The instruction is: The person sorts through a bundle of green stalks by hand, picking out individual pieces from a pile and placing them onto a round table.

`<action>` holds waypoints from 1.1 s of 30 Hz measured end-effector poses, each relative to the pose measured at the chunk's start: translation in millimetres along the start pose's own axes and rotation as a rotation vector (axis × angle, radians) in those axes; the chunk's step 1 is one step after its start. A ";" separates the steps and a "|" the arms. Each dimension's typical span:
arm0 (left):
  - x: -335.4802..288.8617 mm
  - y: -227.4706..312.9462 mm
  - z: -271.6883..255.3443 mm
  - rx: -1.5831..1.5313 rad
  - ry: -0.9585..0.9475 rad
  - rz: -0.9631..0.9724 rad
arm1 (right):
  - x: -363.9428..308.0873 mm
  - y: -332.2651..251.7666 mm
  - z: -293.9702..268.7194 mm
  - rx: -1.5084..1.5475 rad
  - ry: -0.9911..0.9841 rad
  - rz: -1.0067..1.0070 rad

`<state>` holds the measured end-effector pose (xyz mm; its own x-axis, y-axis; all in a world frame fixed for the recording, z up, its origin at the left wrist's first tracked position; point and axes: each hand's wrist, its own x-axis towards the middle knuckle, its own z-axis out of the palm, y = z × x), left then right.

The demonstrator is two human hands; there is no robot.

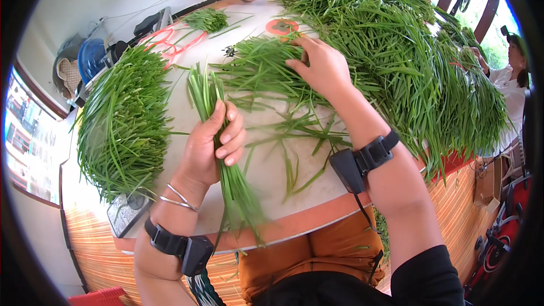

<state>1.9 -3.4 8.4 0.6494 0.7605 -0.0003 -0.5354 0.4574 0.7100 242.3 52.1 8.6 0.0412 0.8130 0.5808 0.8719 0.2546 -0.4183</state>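
My left hand (214,144) is closed around an upright bunch of garlic chives (229,178), whose lower ends hang blurred over the table's near edge. Past it, my right hand (323,68) rests on a loose heap of chives (263,68), thumb and fingers apart, with the fingertips partly among the leaves. Scattered single leaves (294,130) lie on the pale table (272,181) between my forearms.
Neatly stacked chives (122,119) fill the table's left side; a big pile (391,62) covers the right. Pink-red ties (173,42), an orange tape roll (282,27) and a small bundle (207,20) lie farther back. A phone (127,215) sits at the near left. Other people work opposite and at right.
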 end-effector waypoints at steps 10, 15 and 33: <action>2.5 -4.3 -0.9 0.226 0.315 0.028 | 1.7 -3.8 -7.0 0.209 0.185 -0.017; 1.3 -3.5 1.6 0.309 0.370 0.020 | -0.3 -17.9 -11.9 0.453 0.205 -0.102; 3.0 -8.4 -9.5 0.379 0.453 -0.002 | -39.4 -68.9 -13.9 0.796 -1.006 -0.425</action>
<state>3.2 -0.6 -4.3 0.3108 0.9187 -0.2437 -0.2501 0.3264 0.9116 187.5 -4.7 24.3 -0.8306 0.5364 0.1496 0.1962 0.5332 -0.8229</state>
